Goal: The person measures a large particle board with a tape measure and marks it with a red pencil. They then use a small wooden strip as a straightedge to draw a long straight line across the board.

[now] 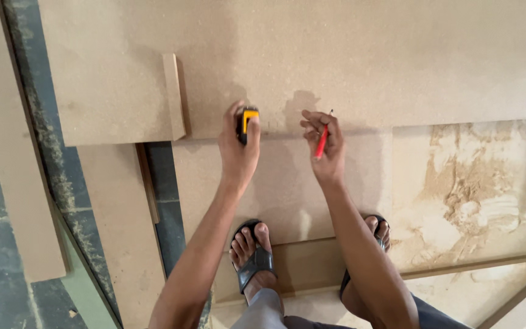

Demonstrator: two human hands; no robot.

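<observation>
Left hand: the left hand (pixel 237 143) holds a yellow and black tape measure (pixel 248 123) pressed on the big board (pixel 336 55), close to the board's near edge; the fingers are wrapped around the case, probably to keep it from sliding.
Right hand: the right hand (pixel 324 143) pinches a red pencil (pixel 322 140) between thumb and first fingers, tip up toward the near edge of the board, as for marking.
Gap: the two hands are near each other, not touching.
Small strip: a narrow wooden strip (pixel 173 96) lies on the board, left of the tape measure.
Floor: lower boards, sawdust (pixel 464 183) to the right, and two feet in dark sandals (pixel 255 259).
</observation>
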